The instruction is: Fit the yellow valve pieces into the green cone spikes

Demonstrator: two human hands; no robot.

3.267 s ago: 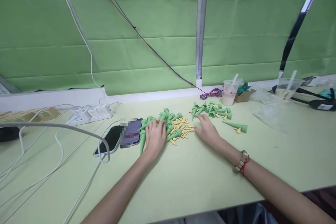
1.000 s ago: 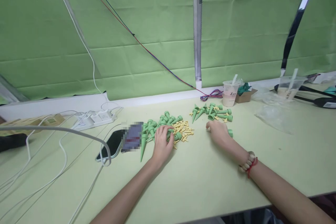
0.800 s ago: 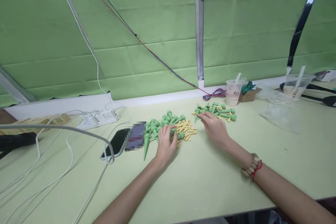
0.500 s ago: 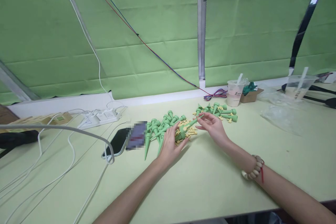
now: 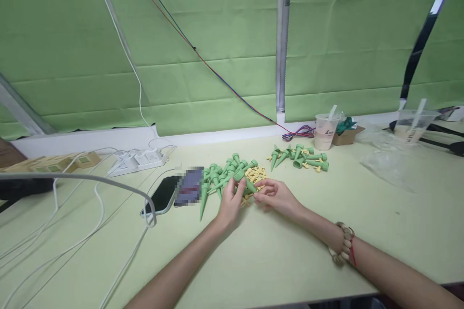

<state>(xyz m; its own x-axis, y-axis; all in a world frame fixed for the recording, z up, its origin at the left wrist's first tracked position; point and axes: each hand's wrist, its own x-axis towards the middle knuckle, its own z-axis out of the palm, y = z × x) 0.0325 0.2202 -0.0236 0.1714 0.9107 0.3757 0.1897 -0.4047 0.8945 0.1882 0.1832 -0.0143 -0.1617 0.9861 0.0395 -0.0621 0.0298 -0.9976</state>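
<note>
Head view
Left hand (image 5: 231, 200): closed around a green cone (image 5: 243, 181) — wide cap end up by the thumb, tip slanting down to the right.
Right hand (image 5: 277, 196): fingers pinched narrow at the cone's tip; whether a small yellow piece sits in them cannot be told.
Near pile (image 5: 222, 175): green cones just behind the left hand, yellow pegs (image 5: 255, 174) beside them.
Far pile (image 5: 300, 157): more cones — well apart from both hands.
Tabletop (image 5: 275, 256): two phones (image 5: 177, 189) left of the near pile, cup (image 5: 324, 131) at the back.
</note>
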